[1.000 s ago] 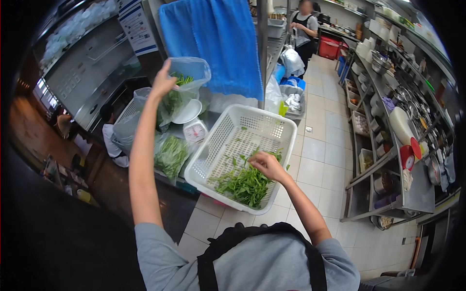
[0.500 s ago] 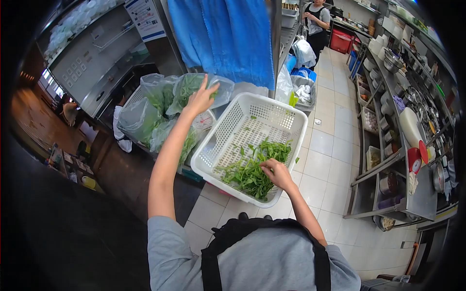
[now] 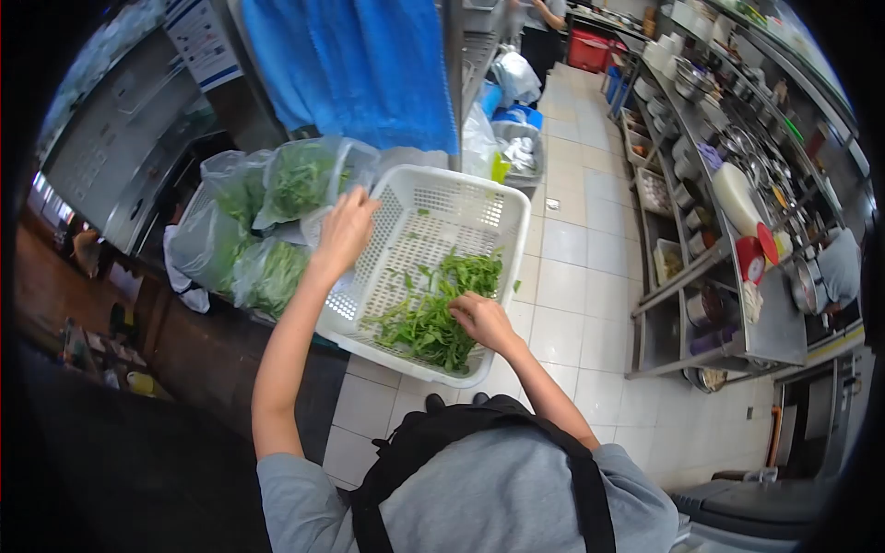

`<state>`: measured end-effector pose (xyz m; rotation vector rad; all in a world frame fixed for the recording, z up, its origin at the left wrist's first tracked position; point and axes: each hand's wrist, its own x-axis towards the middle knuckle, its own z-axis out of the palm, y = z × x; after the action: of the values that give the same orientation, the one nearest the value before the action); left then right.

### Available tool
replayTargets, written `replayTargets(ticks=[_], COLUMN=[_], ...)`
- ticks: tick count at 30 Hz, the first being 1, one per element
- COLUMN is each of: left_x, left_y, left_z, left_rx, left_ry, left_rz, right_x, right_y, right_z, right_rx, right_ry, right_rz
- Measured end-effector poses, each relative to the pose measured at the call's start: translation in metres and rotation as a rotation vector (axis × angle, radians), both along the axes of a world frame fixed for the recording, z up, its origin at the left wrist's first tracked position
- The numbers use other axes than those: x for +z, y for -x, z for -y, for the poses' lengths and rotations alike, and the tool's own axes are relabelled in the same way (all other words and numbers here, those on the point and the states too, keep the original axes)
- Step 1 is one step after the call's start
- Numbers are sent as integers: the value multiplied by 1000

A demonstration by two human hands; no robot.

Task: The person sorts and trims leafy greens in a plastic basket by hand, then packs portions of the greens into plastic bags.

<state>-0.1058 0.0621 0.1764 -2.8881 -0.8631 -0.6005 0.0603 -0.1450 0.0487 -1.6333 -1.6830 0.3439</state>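
Observation:
A white perforated basket (image 3: pixel 516 226) holds a heap of leafy greens (image 3: pixel 419 323) toward its near right side. My right hand (image 3: pixel 481 321) rests at the heap's right edge with its fingers bent together; what they hold, if anything, is hidden. Over the basket's left rim is my left hand (image 3: pixel 347 226), fingers apart and holding nothing. Clear plastic bags of greens (image 3: pixel 300 180) stand left of the basket, and another bag of greens (image 3: pixel 270 276) lies nearer. The scale seen earlier is mostly hidden behind my left hand.
A blue cloth (image 3: pixel 355 74) hangs beyond the basket. Metal shelving (image 3: pixel 784 318) with bowls and utensils lines the right side. On the tiled floor ahead are a grey bin (image 3: pixel 524 157) and a red container (image 3: pixel 588 51). Another person (image 3: pixel 542 37) stands at the back.
My left hand has let go of the plastic bag and come back to the basket's left rim. The bag now rests among the others. My right hand stays at the greens.

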Motion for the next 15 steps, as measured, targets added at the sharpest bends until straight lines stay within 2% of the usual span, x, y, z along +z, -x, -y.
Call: replayTargets(ticks=[2, 5, 8, 11, 12, 15], left_x=[-26, -109, -161, -186, -183, -188], left_y=[-19, -59, -104, -123, -129, -132], left_z=[13, 3, -5, -2, 1, 2], left_rx=[-106, -171, 35, -63, -33, -27], left_ry=[284, 608, 838, 657, 660, 567], left_rz=[25, 81, -122, -131, -305, -483], right_x=[4, 2, 4, 0, -1, 1], right_y=[2, 4, 3, 2, 3, 2], right_z=[1, 0, 0, 2, 2, 0], right_rx=[29, 77, 55, 46, 45, 37], right_ry=[18, 29, 13, 19, 0, 22], right_rz=[59, 134, 147, 140, 137, 137])
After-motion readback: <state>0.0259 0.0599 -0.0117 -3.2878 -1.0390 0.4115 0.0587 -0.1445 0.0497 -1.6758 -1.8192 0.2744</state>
